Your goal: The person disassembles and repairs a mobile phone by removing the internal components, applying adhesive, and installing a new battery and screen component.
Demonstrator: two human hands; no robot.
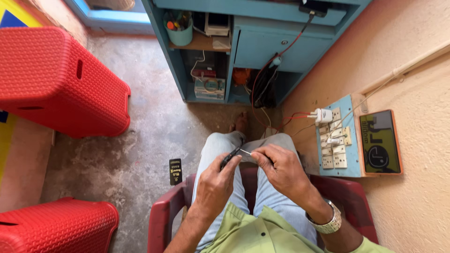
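Head view: seated person in a red plastic chair (165,211), left hand (216,182) curled around a small black tool (229,157) held over the lap, fingers pressed onto it. Right hand (281,169) pinches a thin silvery piece (245,152) at the tool's tip, the two hands nearly touching. A small black object (175,171) lies on the concrete floor (140,117) left of the knees; red stools (56,79) further left, switchboard (335,138) on the right wall.

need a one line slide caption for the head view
Seated person's left hand holds a small black tool while the right hand pinches a thin metal pin at its tip.
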